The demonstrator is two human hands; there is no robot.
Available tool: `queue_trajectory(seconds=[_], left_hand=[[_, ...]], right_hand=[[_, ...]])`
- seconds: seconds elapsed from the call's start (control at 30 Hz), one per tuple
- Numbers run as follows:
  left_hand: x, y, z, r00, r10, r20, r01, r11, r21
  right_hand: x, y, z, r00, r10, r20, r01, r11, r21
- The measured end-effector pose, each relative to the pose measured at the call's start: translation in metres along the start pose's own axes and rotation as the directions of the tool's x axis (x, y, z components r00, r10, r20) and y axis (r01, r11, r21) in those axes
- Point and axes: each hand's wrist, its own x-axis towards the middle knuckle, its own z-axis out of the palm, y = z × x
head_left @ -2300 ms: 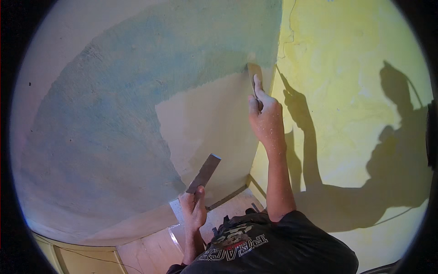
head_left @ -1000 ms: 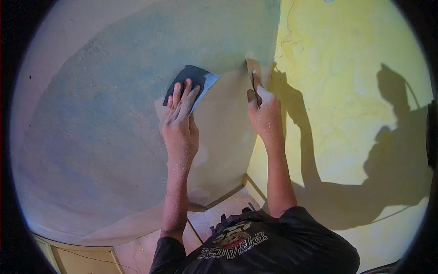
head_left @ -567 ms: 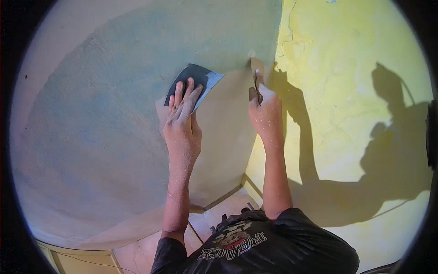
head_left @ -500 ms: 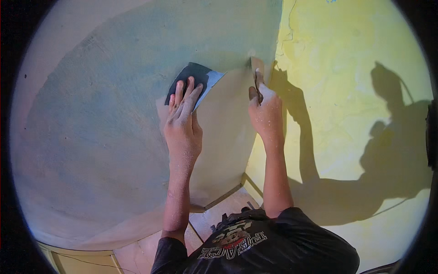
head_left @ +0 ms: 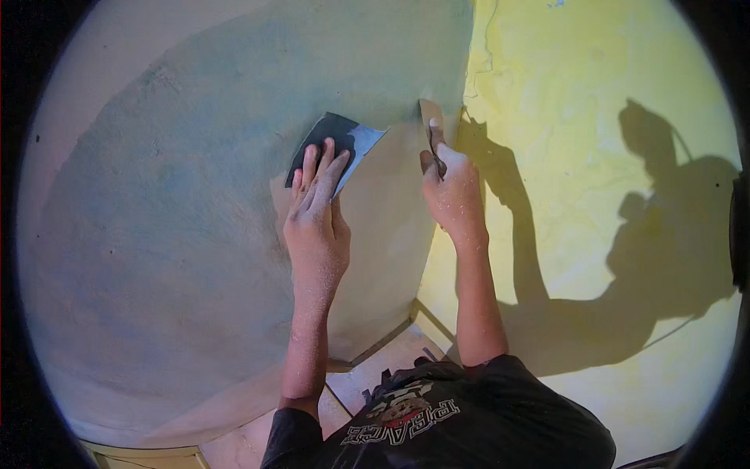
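Note:
My left hand (head_left: 319, 227) has its fingers laid over a dark sheet that looks like sandpaper (head_left: 337, 129), held against the blue-grey wall (head_left: 180, 195). The sheet's right side shows a pale bluish part, and its corner curls outward. My thumb on that side is mostly hidden. My right hand (head_left: 457, 191) grips a putty knife (head_left: 429, 113), fingers closed round its handle and the forefinger stretched along the blade. The blade points up near the wall corner; whether it touches the wall I cannot tell. White dust covers both hands and forearms.
A yellow wall (head_left: 578, 70) meets the grey one at a corner on the right, with my shadow across it. Below are a baseboard (head_left: 431, 322), pale floor tiles (head_left: 363, 367) and a cream wooden frame (head_left: 148, 453) at the lower left.
The view has shifted slightly. My left hand and the sheet sit a little further right and lower in the picture; my right hand with the putty knife is slightly further left. Both holds are unchanged.

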Motion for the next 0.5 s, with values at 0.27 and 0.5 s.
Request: queue_trajectory(seconds=[0.27,0.5], left_hand=[[0.003,-0.001,0.002,0.999,0.033,0.041,-0.035,0.998,0.044],[0.002,-0.001,0.006,0.999,0.032,0.04,-0.033,0.999,0.03]], right_hand=[[-0.003,-0.001,0.004,0.994,0.088,0.058,-0.091,0.995,0.041],[-0.001,-0.006,0.007,0.991,0.121,0.052,-0.119,0.992,-0.046]])
